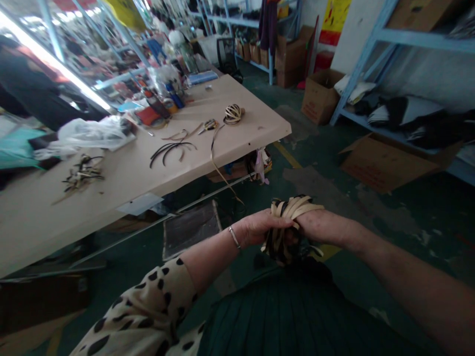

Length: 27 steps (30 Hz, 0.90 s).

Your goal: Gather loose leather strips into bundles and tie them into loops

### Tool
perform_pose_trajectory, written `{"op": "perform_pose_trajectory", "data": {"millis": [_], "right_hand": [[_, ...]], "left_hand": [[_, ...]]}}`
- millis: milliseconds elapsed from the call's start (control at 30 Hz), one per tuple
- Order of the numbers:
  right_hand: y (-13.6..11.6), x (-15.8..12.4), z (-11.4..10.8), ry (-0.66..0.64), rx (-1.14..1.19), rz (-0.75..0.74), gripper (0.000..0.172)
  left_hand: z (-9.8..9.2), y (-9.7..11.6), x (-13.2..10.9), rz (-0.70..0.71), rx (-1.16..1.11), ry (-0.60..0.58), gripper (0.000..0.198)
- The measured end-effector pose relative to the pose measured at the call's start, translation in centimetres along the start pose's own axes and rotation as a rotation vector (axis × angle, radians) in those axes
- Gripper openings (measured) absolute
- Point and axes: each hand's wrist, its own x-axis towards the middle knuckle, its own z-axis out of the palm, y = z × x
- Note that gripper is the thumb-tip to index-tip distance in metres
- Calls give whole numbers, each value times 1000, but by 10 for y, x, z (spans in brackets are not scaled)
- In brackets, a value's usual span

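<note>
Bundle of tan and black strips [285, 242]: held in front of the body, off the bench [129, 185], beyond its near edge. Left hand [264, 223]: closed on the bundle, thumb across it. Right hand [311, 223]: at the bundle's other side, strips lying over it; finger opening cannot be told.

Ball of strip [233, 114]: near the bench's right corner. Long strip [218, 170]: from the ball, over the near edge, hanging toward the floor. Scissors [210, 125]: just left of the ball.

Risks, as judged: loose ends could slip or tangle if the left grip slackens; strips could bind the right hand if drawn tight; the hanging strip, if snagged by the left forearm, could drag the ball off the edge.

Unclear: right fingertips, hidden among strips; bundle's underside, dark against the green apron [274, 316]; bench's left end, cut off; far-edge clutter, blurred.
</note>
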Motion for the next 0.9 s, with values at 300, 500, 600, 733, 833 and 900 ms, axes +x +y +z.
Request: {"op": "perform_pose_trajectory", "data": {"millis": [300, 500, 600, 733, 833, 900], "right_hand": [[19, -39, -4, -180, 660, 202, 31], [33, -90, 23, -127, 879, 442, 54], [32, -106, 34, -180, 744, 428, 49], [30, -123, 39, -226, 480, 326, 41], [32, -137, 36, -219, 304, 325, 39], [34, -146, 32, -210, 248, 334, 38]], "left_hand": [[-11, 10, -13, 62, -82, -58, 32], [-22, 18, -23, 122, -153, -14, 35], [-21, 22, -23, 129, -184, 30, 46], [-10, 27, -17, 75, -106, 196, 53], [-5, 28, -11, 90, 67, 330, 36], [-5, 27, -8, 109, 147, 402, 31]]}}
